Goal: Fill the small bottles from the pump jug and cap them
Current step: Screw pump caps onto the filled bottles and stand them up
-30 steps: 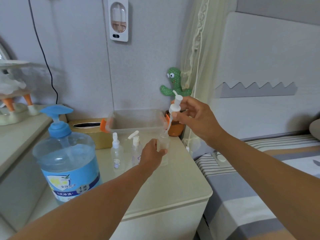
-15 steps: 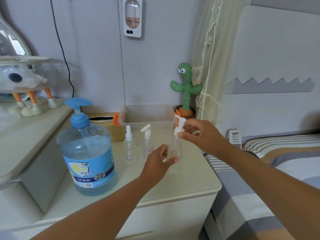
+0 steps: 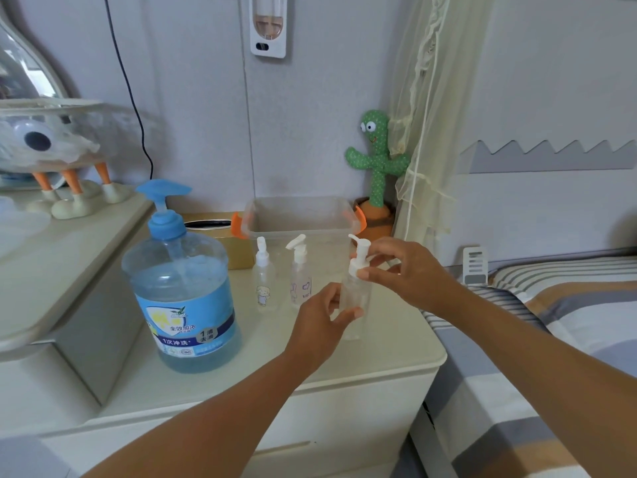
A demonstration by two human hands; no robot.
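A large clear pump jug point(image 3: 182, 298) of blue liquid with a blue pump head stands on the left of the cream nightstand point(image 3: 241, 374). Two small clear bottles stand behind my hands: one point(image 3: 263, 282) with a white pump cap, one point(image 3: 300, 276) with its flip cap open. My left hand point(image 3: 324, 322) grips the body of a third small clear bottle point(image 3: 356, 298) standing on the nightstand. My right hand point(image 3: 406, 274) pinches the white pump cap point(image 3: 358, 257) seated on that bottle's neck.
A clear plastic bin point(image 3: 300, 215) with orange latches sits at the back, beside a gold tissue box point(image 3: 213, 229). A green cactus toy point(image 3: 377, 174) stands in the corner by a sheer curtain. A striped bed point(image 3: 551, 322) lies to the right; a higher dresser point(image 3: 51, 253) is left.
My right hand lowered the pump cap from above the bottle down onto its neck. My left hand kept hold of the bottle. The camera view shifted left and down.
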